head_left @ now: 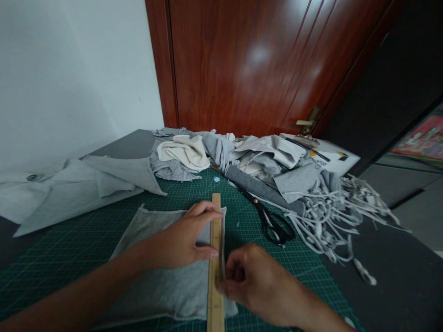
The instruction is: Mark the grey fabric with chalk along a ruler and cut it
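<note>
Ideally, the lower-centre ruler (216,235) is pressed evenly onto the cloth (173,293) by the spread left hand (188,240); any pinch by the curled right hand (254,276) cannot be told.

"What's your count?"
"Two: my left hand (185,242), my right hand (259,279)."
"Besides?"
"One ruler (215,304) at my twelve o'clock; one pair of scissors (260,209) at one; one door (238,69) at twelve."
</note>
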A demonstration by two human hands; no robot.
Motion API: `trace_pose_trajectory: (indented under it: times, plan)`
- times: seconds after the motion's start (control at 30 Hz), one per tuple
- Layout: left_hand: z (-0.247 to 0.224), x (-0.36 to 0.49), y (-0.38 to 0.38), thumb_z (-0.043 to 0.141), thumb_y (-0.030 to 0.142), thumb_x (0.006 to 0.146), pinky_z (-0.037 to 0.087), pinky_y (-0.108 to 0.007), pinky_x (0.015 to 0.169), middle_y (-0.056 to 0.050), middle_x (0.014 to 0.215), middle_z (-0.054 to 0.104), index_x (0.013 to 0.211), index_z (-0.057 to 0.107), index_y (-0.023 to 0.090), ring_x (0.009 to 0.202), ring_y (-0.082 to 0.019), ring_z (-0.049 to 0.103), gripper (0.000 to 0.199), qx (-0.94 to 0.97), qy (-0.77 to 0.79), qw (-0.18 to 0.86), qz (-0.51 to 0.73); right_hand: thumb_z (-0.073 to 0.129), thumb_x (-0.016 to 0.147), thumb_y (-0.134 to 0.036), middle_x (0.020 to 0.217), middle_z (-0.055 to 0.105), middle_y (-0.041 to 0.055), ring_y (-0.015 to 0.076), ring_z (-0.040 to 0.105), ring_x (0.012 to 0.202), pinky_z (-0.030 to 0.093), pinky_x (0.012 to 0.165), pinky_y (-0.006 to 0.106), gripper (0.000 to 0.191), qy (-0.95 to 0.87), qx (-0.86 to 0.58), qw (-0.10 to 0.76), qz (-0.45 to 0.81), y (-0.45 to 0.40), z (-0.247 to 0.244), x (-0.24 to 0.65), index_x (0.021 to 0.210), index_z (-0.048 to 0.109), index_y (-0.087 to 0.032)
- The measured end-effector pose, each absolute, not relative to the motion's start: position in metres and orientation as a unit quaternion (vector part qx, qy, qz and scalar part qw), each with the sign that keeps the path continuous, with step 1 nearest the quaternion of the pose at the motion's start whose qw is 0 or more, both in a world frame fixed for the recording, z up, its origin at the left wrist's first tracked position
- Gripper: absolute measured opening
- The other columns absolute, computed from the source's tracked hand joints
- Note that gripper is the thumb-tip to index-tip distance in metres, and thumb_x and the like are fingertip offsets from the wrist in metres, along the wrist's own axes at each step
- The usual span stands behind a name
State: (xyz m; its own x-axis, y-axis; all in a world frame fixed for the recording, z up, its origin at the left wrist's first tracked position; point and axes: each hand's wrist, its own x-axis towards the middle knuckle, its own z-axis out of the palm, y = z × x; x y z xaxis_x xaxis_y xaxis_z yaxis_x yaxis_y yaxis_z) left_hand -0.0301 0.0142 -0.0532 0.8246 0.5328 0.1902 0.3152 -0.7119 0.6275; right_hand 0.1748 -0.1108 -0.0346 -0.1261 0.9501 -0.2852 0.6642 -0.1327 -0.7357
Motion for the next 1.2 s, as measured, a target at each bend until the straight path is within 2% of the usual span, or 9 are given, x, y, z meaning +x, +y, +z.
trace_pose_trajectory:
  times: [0.1, 0.27, 0.4, 0.57, 0.77, 0.93, 1.07, 1.2]
  plan:
    - [-0.053, -0.030, 0.015, 0.083, 0.027, 0.084, 0.039, -0.052, 0.127, -0.012, 0.150, 0.050, 0.146, 0.057, 0.023, 0.146, -0.033, 0.047, 0.068, 0.907, 0.232, 0.302, 0.179, 0.075, 0.081, -0.007, 0.068, 0.062, -0.0047, 0.0112, 0.054, 0.062, 0.035, 0.055, 0.023, 0.013, -0.629, -0.641, 0.193, 0.395, -0.114, -0.040, 0.172, 0.075, 0.069, -0.017]
    - [-0.054, -0.029, 0.016, 0.083, 0.032, 0.085, 0.040, -0.051, 0.127, -0.013, 0.150, 0.051, 0.145, 0.058, 0.022, 0.146, -0.034, 0.048, 0.065, 0.908, 0.226, 0.300, 0.187, 0.070, 0.073, 0.004, 0.063, 0.056, -0.0081, 0.0088, 0.048, 0.055, 0.032, 0.051, 0.022, 0.025, -0.630, -0.631, 0.247, 0.379, -0.116, -0.060, 0.170, 0.075, 0.062, -0.019]
    - [-0.054, -0.029, 0.017, 0.084, 0.035, 0.085, 0.041, -0.053, 0.126, -0.012, 0.152, 0.050, 0.142, 0.063, 0.025, 0.147, -0.036, 0.047, 0.061, 0.908, 0.229, 0.301, 0.182, 0.067, 0.069, 0.007, 0.063, 0.052, -0.0115, 0.0087, 0.047, 0.053, 0.031, 0.049, 0.021, 0.038, -0.632, -0.599, 0.278, 0.405, -0.117, -0.064, 0.174, 0.094, 0.060, -0.020]
    - [-0.051, -0.030, 0.015, 0.083, 0.035, 0.085, 0.043, -0.055, 0.123, -0.013, 0.151, 0.050, 0.139, 0.066, 0.026, 0.147, -0.036, 0.048, 0.057, 0.908, 0.233, 0.301, 0.178, 0.068, 0.070, 0.005, 0.063, 0.054, -0.0090, 0.0108, 0.050, 0.056, 0.034, 0.055, 0.025, 0.041, -0.669, -0.591, 0.245, 0.378, -0.121, -0.058, 0.177, 0.104, 0.068, -0.018]
    - [-0.049, -0.029, 0.013, 0.084, 0.029, 0.083, 0.044, -0.053, 0.124, -0.010, 0.148, 0.052, 0.137, 0.065, 0.027, 0.145, -0.035, 0.049, 0.057, 0.910, 0.239, 0.289, 0.178, 0.074, 0.073, -0.001, 0.072, 0.067, -0.0003, 0.0159, 0.057, 0.062, 0.039, 0.059, 0.029, 0.047, -0.686, -0.598, 0.204, 0.362, -0.120, -0.057, 0.181, 0.117, 0.080, -0.016]
    - [-0.049, -0.029, 0.013, 0.084, 0.027, 0.082, 0.042, -0.054, 0.125, -0.010, 0.149, 0.052, 0.135, 0.065, 0.027, 0.147, -0.035, 0.048, 0.057, 0.910, 0.240, 0.289, 0.175, 0.076, 0.070, 0.000, 0.076, 0.072, 0.0026, 0.0164, 0.058, 0.063, 0.037, 0.057, 0.028, 0.058, -0.691, -0.597, 0.150, 0.380, -0.120, -0.046, 0.183, 0.126, 0.079, -0.014]
    - [-0.047, -0.028, 0.012, 0.084, 0.027, 0.082, 0.043, -0.054, 0.124, -0.010, 0.148, 0.052, 0.134, 0.065, 0.026, 0.146, -0.035, 0.049, 0.056, 0.907, 0.244, 0.294, 0.175, 0.076, 0.071, 0.001, 0.082, 0.074, 0.0022, 0.0169, 0.063, 0.065, 0.039, 0.056, 0.025, 0.070, -0.688, -0.588, 0.149, 0.399, -0.119, -0.041, 0.185, 0.139, 0.072, -0.018]
    - [-0.046, -0.025, 0.009, 0.092, 0.028, 0.073, 0.042, -0.054, 0.124, -0.011, 0.147, 0.050, 0.133, 0.064, 0.024, 0.145, -0.036, 0.048, 0.066, 0.909, 0.254, 0.285, 0.167, 0.081, 0.069, 0.001, 0.079, 0.073, 0.0003, 0.0164, 0.062, 0.064, 0.037, 0.054, 0.024, 0.068, -0.685, -0.597, 0.136, 0.396, -0.118, -0.041, 0.186, 0.133, 0.072, -0.019]
